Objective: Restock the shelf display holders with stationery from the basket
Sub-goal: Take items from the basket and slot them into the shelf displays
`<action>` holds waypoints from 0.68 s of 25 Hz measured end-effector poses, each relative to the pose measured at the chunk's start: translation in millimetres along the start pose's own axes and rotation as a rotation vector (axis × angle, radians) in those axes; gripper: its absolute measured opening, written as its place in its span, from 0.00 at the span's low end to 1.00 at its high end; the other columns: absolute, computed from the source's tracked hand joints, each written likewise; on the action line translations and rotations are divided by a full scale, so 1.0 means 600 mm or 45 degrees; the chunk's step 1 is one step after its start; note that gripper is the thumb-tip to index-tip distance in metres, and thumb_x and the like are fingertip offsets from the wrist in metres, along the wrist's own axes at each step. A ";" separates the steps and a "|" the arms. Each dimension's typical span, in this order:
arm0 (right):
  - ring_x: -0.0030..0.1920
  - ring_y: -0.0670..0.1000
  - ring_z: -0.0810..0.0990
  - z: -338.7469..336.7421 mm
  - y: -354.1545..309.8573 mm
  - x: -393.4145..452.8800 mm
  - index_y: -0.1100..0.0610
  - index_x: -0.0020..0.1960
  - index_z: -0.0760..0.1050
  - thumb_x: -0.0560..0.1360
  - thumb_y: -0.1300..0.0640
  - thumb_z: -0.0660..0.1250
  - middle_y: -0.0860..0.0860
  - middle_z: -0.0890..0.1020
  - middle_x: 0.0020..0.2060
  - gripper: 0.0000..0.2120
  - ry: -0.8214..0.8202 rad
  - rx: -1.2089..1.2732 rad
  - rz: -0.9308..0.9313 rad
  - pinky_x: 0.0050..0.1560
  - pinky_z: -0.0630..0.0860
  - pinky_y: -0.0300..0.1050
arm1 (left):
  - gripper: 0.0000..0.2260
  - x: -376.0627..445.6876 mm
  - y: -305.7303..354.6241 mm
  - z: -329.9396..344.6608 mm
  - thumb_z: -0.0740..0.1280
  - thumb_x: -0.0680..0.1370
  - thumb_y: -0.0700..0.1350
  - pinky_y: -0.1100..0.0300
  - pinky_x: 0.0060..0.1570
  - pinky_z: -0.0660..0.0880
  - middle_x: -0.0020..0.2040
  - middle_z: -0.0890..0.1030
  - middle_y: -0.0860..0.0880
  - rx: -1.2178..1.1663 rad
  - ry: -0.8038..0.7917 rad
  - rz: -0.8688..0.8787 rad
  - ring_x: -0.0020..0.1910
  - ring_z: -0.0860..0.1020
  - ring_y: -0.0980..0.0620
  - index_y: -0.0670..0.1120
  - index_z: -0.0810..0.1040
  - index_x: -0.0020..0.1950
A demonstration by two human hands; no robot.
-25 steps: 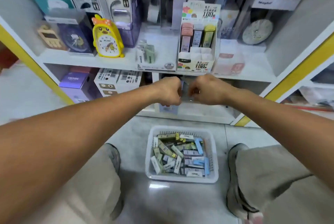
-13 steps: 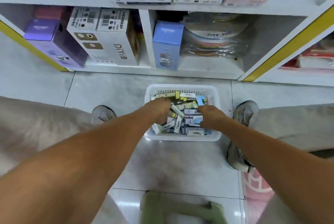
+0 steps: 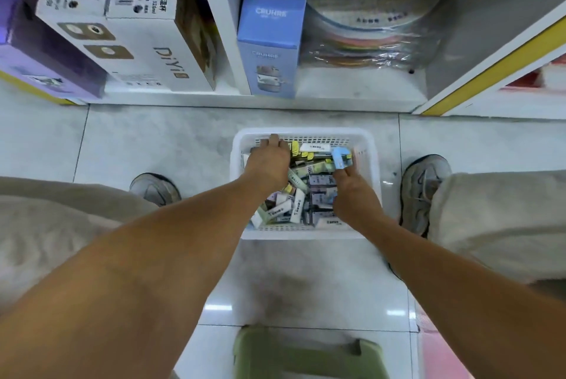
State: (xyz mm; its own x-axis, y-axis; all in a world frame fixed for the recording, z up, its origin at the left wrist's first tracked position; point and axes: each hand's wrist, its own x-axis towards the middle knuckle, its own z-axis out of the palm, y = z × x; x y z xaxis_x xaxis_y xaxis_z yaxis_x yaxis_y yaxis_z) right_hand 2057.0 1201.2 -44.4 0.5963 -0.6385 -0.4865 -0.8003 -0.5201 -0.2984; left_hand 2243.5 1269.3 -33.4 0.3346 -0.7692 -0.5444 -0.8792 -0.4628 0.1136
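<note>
Basket (image 3: 375, 182) sat on floor below shelf (image 3: 352, 97), between shoes, full of small packs (image 3: 298, 204). Left hand (image 3: 269, 161) had moved from pile's middle half second ago to far left corner, fingers curled down onto packs; grasp unclear. Right hand (image 3: 352, 195) had shifted toward right wall, now pinched blue pack (image 3: 341, 156) at fingertips. View had dropped slightly; upper shelf gone.

A white perforated plastic basket (image 3: 306, 233) sits on the grey tiled floor just in front of the bottom shelf. It holds a loose jumble of small stationery boxes (image 3: 298, 205), white, green, yellow and purple, lying at mixed angles. A light-blue box (image 3: 341, 156) tilts up near the far right corner.
</note>
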 end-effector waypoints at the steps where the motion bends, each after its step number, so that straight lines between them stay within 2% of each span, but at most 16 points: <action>1: 0.60 0.64 0.76 0.002 -0.001 -0.001 0.64 0.70 0.67 0.72 0.72 0.62 0.62 0.62 0.75 0.26 0.033 0.035 -0.008 0.54 0.79 0.55 | 0.28 0.002 0.002 0.006 0.70 0.72 0.37 0.45 0.61 0.73 0.65 0.68 0.38 0.047 0.046 0.007 0.65 0.69 0.39 0.37 0.66 0.70; 3: 0.61 0.64 0.75 0.009 -0.002 -0.004 0.64 0.72 0.66 0.72 0.72 0.62 0.62 0.58 0.78 0.28 0.103 0.084 -0.020 0.53 0.79 0.55 | 0.26 0.006 0.004 0.018 0.69 0.73 0.36 0.46 0.62 0.72 0.65 0.68 0.39 0.062 0.133 0.012 0.65 0.67 0.40 0.38 0.66 0.69; 8: 0.64 0.62 0.73 0.030 -0.004 -0.006 0.63 0.73 0.65 0.72 0.71 0.62 0.62 0.63 0.75 0.29 0.215 0.079 0.047 0.57 0.77 0.55 | 0.30 0.000 0.015 0.059 0.69 0.72 0.35 0.46 0.66 0.69 0.66 0.67 0.37 -0.034 0.247 -0.024 0.65 0.67 0.37 0.41 0.62 0.71; 10: 0.65 0.64 0.73 0.031 -0.007 0.002 0.62 0.72 0.65 0.72 0.68 0.65 0.62 0.62 0.75 0.29 0.204 0.048 0.074 0.58 0.77 0.54 | 0.28 0.000 0.015 0.064 0.69 0.73 0.39 0.43 0.65 0.69 0.65 0.70 0.38 -0.063 0.256 -0.033 0.65 0.68 0.38 0.42 0.62 0.71; 12: 0.69 0.63 0.71 0.034 -0.008 0.009 0.60 0.73 0.64 0.71 0.66 0.68 0.59 0.55 0.79 0.32 0.163 0.108 0.118 0.62 0.76 0.54 | 0.26 0.008 0.009 0.060 0.70 0.74 0.47 0.43 0.63 0.68 0.63 0.73 0.41 -0.079 0.200 -0.016 0.63 0.69 0.41 0.44 0.65 0.68; 14: 0.72 0.63 0.68 0.034 -0.005 0.014 0.58 0.73 0.64 0.70 0.66 0.70 0.57 0.51 0.80 0.33 0.129 0.182 0.095 0.66 0.74 0.54 | 0.27 0.019 0.001 0.053 0.71 0.72 0.53 0.44 0.63 0.68 0.63 0.74 0.44 -0.075 0.120 0.017 0.63 0.69 0.43 0.45 0.67 0.67; 17: 0.73 0.63 0.66 0.032 0.007 0.017 0.55 0.72 0.67 0.70 0.65 0.70 0.57 0.50 0.81 0.32 0.116 0.205 0.041 0.69 0.71 0.55 | 0.29 0.033 -0.002 0.046 0.74 0.69 0.51 0.46 0.61 0.72 0.60 0.73 0.45 -0.253 -0.017 0.045 0.61 0.71 0.44 0.46 0.68 0.66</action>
State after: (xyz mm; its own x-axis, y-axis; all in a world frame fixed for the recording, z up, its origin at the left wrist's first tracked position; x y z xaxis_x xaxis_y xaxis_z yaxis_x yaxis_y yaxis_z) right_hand 2058.6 1203.4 -66.8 0.5673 -0.7061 -0.4238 -0.8146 -0.4055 -0.4148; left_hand 2241.8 1266.7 -67.4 0.2987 -0.7812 -0.5481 -0.8057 -0.5142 0.2938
